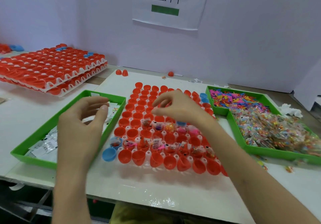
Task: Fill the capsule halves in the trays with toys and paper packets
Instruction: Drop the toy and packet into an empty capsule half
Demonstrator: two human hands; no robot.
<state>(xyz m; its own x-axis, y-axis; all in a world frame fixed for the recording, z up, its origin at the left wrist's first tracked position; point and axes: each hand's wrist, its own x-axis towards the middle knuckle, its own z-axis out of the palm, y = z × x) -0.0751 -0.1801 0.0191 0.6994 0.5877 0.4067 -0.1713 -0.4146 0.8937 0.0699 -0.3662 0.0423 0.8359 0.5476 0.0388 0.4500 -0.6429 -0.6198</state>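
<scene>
Two bare arms reach in from 6 o'clock. Left hand (83, 124) hangs over packet bin (52, 121) at 9 o'clock, fingers loose and spread, holding nothing. Right hand (175, 107) over middle of tray (149, 153), fingertips (156, 106) bunched close; too blurry to tell if toy inside.

Capsule halves (125, 156) sit in tray, dead centre; some near cups filled, most not.

Step, I think: dropping bits into cups. Next needs good aim at one empty cup.

White table (156, 189). Toy bin (231, 119) at 3 o'clock. Spare trays (52, 71) stacked at 10 o'clock. Paper sign (166, 1) on pale wall, 12 o'clock.

paper sign (171, 3): on white wall (251, 32), black characters, green bar | crumpled tissue (290, 110): on table (26, 118), right
</scene>
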